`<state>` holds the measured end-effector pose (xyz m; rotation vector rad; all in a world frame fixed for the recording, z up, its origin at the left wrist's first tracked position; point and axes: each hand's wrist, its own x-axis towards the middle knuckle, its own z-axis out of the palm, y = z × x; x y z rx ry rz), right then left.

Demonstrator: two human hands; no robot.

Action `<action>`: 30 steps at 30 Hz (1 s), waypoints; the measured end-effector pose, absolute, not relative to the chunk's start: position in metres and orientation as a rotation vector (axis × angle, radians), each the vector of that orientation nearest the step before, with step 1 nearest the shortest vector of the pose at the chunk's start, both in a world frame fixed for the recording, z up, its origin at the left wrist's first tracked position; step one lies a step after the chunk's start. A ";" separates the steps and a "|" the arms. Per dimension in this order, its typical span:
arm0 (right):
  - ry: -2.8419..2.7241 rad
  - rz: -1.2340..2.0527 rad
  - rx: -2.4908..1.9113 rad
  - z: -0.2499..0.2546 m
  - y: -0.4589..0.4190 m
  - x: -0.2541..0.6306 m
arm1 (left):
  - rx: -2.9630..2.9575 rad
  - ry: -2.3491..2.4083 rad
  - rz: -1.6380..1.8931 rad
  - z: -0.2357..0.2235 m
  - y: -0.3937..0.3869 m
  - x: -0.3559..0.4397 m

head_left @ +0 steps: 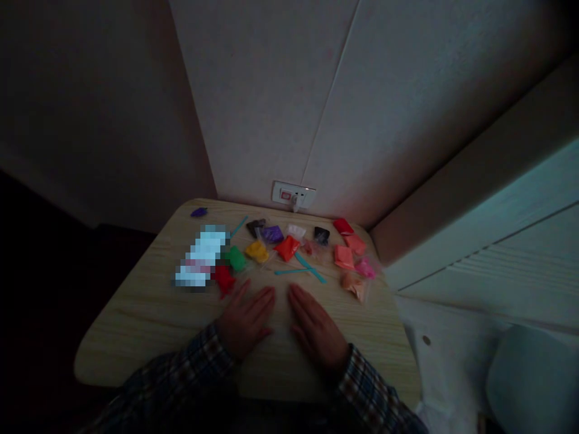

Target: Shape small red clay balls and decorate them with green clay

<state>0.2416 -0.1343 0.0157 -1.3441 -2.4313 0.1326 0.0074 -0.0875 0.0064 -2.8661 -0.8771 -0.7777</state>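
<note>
My left hand [246,322] lies flat on the wooden table [149,337], its fingers stretched out and nothing in it. Its fingertips are close to a red packet [224,280]. My right hand [319,331] rests opposite, fingers straight and held near each other, also without anything in it. Beyond my hands lie a green packet [236,259], a yellow packet [257,252] and an orange-red packet [287,248], soft lumps in clear plastic. A thin blue-green stick [292,272] and a flatter blue-green strip [311,269] cross just past my right fingertips.
A pixelated bright rectangle [202,259] lies at the left. Several pink and red packets [344,257] sit at the right, with purple [272,234] and black ones [321,235] farther back. Behind the table is a wall socket [294,194]; a pale rounded object [534,380] stands lower right.
</note>
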 end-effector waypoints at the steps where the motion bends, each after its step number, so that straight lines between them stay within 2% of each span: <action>1: -2.410 0.102 -1.362 0.015 -0.134 0.243 | -2.858 -0.911 -0.733 0.008 -0.088 0.007; 7: -2.527 0.103 -1.190 0.012 -0.137 0.245 | -2.984 -0.724 -0.691 0.010 -0.093 0.006; 12: -2.491 0.021 -1.365 0.016 -0.139 0.249 | -2.828 -0.880 -0.753 0.016 -0.090 -0.001; 16: -2.702 0.091 -1.183 0.019 -0.140 0.242 | -2.932 -0.739 -0.715 0.023 -0.088 0.002; 21: -2.642 0.039 -1.406 0.024 -0.141 0.246 | -2.868 -0.858 -0.596 0.022 -0.084 -0.003; 25: -2.741 0.110 -1.276 0.023 -0.145 0.248 | -2.956 -0.849 -0.459 0.022 -0.090 -0.012; 30: -2.683 0.080 -1.426 0.022 -0.142 0.248 | -2.912 -0.874 -0.533 0.022 -0.092 -0.020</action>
